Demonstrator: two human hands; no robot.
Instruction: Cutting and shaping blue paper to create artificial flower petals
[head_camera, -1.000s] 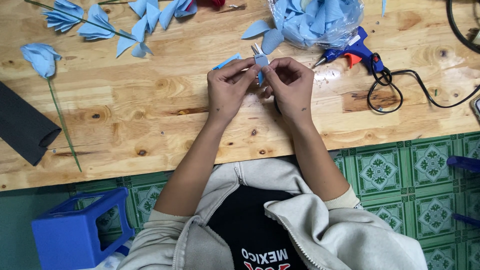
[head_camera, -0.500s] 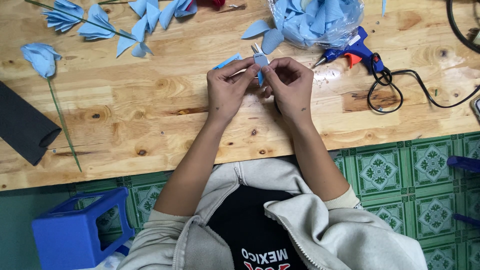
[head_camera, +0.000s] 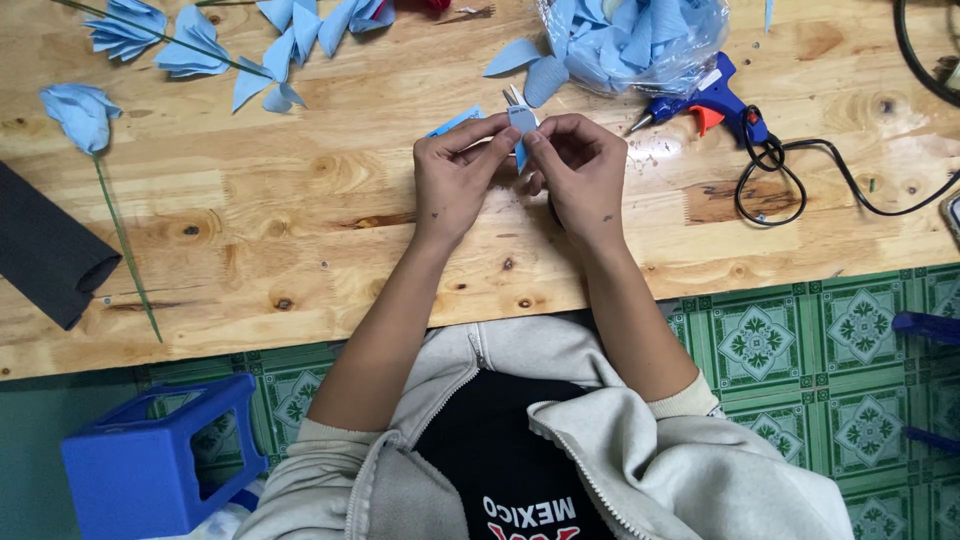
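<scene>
Over the wooden table (head_camera: 300, 230), my left hand (head_camera: 455, 180) and my right hand (head_camera: 578, 175) meet and pinch a small light-blue paper petal (head_camera: 521, 121) between thumbs and forefingers. A darker blue paper scrap (head_camera: 455, 122) lies just beyond my left fingers. Whatever is under my palms is hidden.
A blue glue gun (head_camera: 712, 103) with a coiled black cord (head_camera: 770, 175) lies right of my hands. A clear bag of blue petals (head_camera: 640, 45) sits beyond it. Loose petals (head_camera: 290, 40) and a blue paper flower on a green stem (head_camera: 85, 115) lie at left, beside a dark grey roll (head_camera: 45, 255). A blue plastic stool (head_camera: 150, 465) stands on the floor.
</scene>
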